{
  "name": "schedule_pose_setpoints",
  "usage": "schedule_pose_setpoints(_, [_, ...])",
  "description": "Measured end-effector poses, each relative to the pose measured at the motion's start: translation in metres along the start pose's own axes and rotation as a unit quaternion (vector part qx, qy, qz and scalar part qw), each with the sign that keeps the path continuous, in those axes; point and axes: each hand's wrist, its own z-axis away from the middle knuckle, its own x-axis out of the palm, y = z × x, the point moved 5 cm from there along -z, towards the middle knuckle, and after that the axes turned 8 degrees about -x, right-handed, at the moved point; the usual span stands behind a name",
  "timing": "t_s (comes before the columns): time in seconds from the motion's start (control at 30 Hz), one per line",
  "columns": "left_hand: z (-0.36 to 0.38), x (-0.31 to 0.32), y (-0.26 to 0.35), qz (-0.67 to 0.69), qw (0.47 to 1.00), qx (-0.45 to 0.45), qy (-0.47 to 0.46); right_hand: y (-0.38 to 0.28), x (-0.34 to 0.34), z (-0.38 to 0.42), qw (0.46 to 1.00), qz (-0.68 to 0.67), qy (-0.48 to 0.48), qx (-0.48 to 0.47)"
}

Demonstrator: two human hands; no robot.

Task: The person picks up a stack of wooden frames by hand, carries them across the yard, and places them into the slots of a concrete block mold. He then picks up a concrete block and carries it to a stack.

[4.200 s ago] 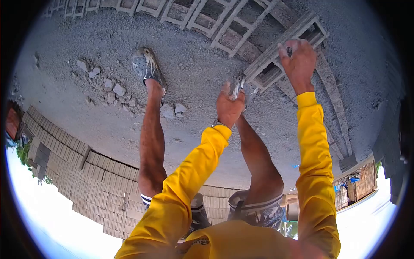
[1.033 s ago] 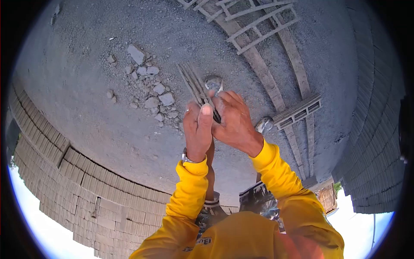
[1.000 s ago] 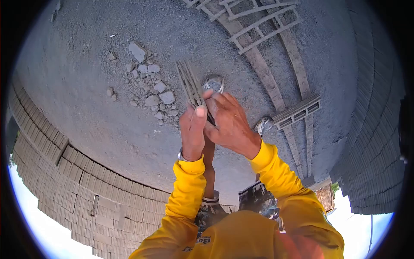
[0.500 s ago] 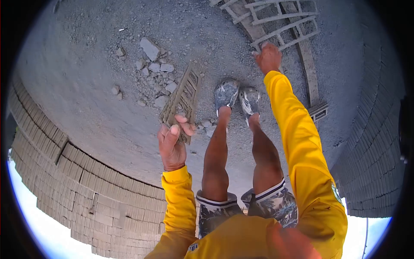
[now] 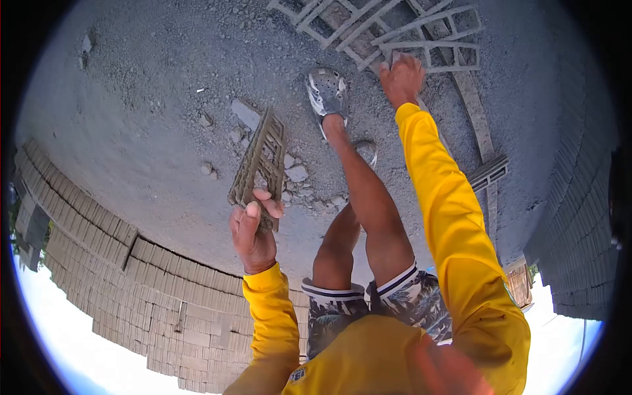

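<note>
A short stack of grey latticed frames [image 5: 263, 155] is held at its lower end in my left hand [image 5: 255, 230], with the fingers wrapped round it and the stack tilted away from me. Farther forward and to the right, my right hand [image 5: 403, 78] is closed at the near left end of a ladder-like grey frame [image 5: 454, 56]. More such frames [image 5: 355, 26] lie fanned out and overlapping beyond it. The right fingertips are partly hidden behind the hand.
Wooden planks [image 5: 475, 115] run beneath the frames, with another small frame stack [image 5: 488, 172] on them. Broken rubble [image 5: 297, 173] lies near my feet [image 5: 327, 92]. Long walls of stacked grey pieces stand at left [image 5: 191, 289] and right [image 5: 576, 237].
One foot has stepped forward and the view has shifted, showing more of the fanned frames. My left hand still holds its stack; my right hand stays at the frame's end.
</note>
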Motion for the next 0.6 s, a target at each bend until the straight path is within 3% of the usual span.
schedule_pose_setpoints(0.1, [-0.03,0.02,0.033,-0.024,0.999,0.021,-0.024,-0.006,0.024,-0.014,0.994,0.071,-0.081,0.035])
schedule_pose_setpoints(0.27, [-0.046,0.039,0.085,-0.034,0.997,0.031,-0.054,-0.004,0.023,-0.028,0.989,0.026,-0.137,0.054])
schedule_pose_setpoints(0.37, [-0.055,0.049,0.105,-0.025,0.997,0.035,-0.059,-0.026,0.014,-0.019,0.993,0.0,-0.1,0.064])
schedule_pose_setpoints(0.5, [-0.07,0.059,0.123,-0.073,0.991,0.034,-0.102,-0.053,0.031,-0.019,0.986,0.008,-0.156,0.052])
schedule_pose_setpoints(0.6, [-0.087,0.047,0.121,-0.121,0.984,-0.002,-0.129,-0.07,0.046,-0.02,0.985,0.103,-0.121,0.075])
